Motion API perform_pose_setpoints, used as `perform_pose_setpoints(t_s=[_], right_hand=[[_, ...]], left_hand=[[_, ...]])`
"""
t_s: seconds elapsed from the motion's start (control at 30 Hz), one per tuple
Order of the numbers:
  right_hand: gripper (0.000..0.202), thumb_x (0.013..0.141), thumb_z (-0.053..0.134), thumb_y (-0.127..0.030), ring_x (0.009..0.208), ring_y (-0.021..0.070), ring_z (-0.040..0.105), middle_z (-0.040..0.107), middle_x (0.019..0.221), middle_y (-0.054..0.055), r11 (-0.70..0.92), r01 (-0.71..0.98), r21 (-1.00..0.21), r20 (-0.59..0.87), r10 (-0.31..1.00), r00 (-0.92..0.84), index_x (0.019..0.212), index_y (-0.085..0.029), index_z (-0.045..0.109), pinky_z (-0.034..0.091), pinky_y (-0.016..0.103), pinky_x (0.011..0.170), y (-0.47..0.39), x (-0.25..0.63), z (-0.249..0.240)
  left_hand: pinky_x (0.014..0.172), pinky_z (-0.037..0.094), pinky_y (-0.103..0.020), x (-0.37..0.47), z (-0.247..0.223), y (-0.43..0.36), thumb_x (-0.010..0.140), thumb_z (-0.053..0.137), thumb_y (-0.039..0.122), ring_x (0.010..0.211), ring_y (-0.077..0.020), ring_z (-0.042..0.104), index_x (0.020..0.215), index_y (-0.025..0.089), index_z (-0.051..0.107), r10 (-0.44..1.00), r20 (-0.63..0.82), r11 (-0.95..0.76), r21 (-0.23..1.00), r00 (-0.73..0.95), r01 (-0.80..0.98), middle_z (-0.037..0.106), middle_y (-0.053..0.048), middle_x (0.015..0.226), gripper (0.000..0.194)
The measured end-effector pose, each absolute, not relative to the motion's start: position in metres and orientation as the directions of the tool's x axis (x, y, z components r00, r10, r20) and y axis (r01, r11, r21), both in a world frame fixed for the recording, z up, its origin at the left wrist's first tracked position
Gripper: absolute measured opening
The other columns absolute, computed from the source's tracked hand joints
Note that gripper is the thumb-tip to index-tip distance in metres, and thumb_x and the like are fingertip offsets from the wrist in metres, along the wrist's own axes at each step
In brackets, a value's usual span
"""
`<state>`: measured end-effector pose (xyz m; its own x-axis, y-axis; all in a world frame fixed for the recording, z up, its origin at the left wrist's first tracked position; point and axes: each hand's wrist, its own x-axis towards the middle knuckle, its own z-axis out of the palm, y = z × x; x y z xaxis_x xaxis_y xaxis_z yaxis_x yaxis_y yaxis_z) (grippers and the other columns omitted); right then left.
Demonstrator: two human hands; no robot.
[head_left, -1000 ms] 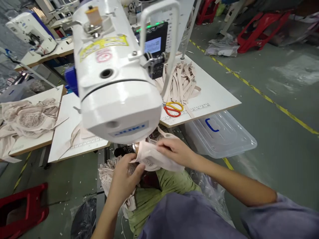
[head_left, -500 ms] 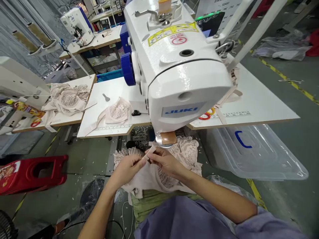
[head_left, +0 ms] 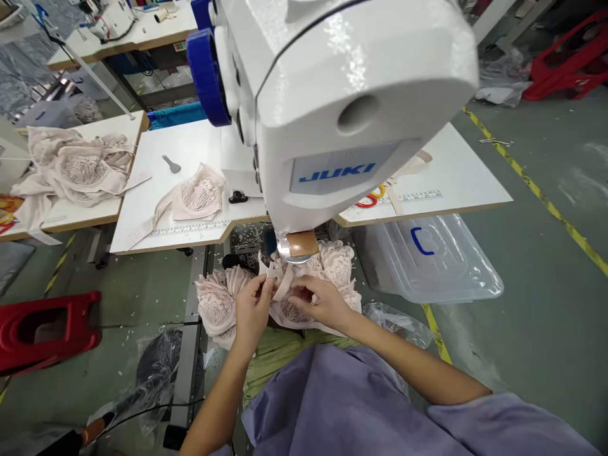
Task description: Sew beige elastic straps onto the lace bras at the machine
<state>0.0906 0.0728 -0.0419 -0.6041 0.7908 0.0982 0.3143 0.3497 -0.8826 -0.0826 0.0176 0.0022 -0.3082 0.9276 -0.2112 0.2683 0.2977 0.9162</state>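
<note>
A beige lace bra point(head_left: 339, 266) lies bunched across my lap, beneath the head of a white JUKI sewing machine point(head_left: 365, 120). My left hand point(head_left: 254, 307) pinches a flat end of the bra's fabric between thumb and forefinger. Just to its right, my right hand point(head_left: 325, 303) is curled with its fingertips on a narrow bra strap point(head_left: 285, 283); part of that grip is hidden by the fingers. Above both hands sits the machine's metal and brown lower plate point(head_left: 301, 246).
Another lace bra piece point(head_left: 199, 193) and a grey tool point(head_left: 171, 164) lie on the white table point(head_left: 142, 215). Red-handled scissors point(head_left: 365, 201) rest right of the machine. A lidded clear bin point(head_left: 441, 266) stands below right, a red stool point(head_left: 52, 329) at left, and more bras point(head_left: 85, 168) further left.
My hands have drawn apart from their earlier joint pinch on the strap, my left now on a fabric end. The view has moved closer to the machine, which looks larger.
</note>
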Motion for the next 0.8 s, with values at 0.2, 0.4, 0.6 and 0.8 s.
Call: perform_pose_setpoints(t_s=[0.2, 0.4, 0.6, 0.8], right_hand=[[0.036, 0.096, 0.055, -0.042, 0.07, 0.0146, 0.064, 0.069, 0.112, 0.01, 0.444, 0.321, -0.837, 0.222, 0.811, -0.542, 0.123, -0.021, 0.065, 0.053, 0.032, 0.069, 0.085, 0.084, -0.024], [0.029, 0.094, 0.059, -0.042, 0.063, 0.0126, 0.06, 0.07, 0.107, 0.009, 0.445, 0.385, -0.808, 0.288, 0.87, -0.401, 0.111, -0.022, 0.071, 0.053, 0.03, 0.067, 0.081, 0.082, -0.029], [0.023, 0.093, 0.062, -0.039, 0.06, 0.0111, 0.058, 0.068, 0.096, 0.006, 0.358, 0.359, -0.862, 0.206, 0.894, -0.398, 0.102, -0.02, 0.071, 0.051, 0.028, 0.064, 0.085, 0.085, -0.027], [0.022, 0.096, 0.054, -0.029, 0.084, 0.0174, 0.067, 0.072, 0.092, 0.006, 0.582, 0.384, -0.717, 0.393, 0.792, -0.468, 0.093, -0.023, 0.074, 0.052, 0.029, 0.072, 0.081, 0.088, -0.047]], left_hand=[[0.066, 0.048, -0.025, -0.078, 0.02, 0.018, 0.094, 0.052, 0.047, 0.076, -0.0171, 0.062, 0.106, 0.02, 0.072, 0.938, -0.291, 0.335, 0.899, -0.187, 0.283, 0.069, -0.003, 0.082, 0.035], [0.069, 0.049, -0.024, -0.071, 0.015, 0.025, 0.093, 0.054, 0.046, 0.075, -0.0154, 0.061, 0.094, 0.018, 0.071, 0.91, -0.336, 0.383, 0.905, -0.241, 0.187, 0.066, -0.002, 0.077, 0.033], [0.066, 0.047, -0.025, -0.067, 0.013, 0.031, 0.095, 0.049, 0.045, 0.072, -0.0153, 0.059, 0.087, 0.018, 0.069, 0.912, -0.351, 0.393, 0.897, -0.214, 0.202, 0.065, -0.002, 0.077, 0.034], [0.06, 0.044, -0.025, -0.066, 0.002, 0.043, 0.094, 0.05, 0.049, 0.063, -0.0148, 0.057, 0.074, 0.019, 0.063, 0.92, -0.345, 0.388, 0.87, -0.188, 0.304, 0.062, -0.001, 0.067, 0.038]])
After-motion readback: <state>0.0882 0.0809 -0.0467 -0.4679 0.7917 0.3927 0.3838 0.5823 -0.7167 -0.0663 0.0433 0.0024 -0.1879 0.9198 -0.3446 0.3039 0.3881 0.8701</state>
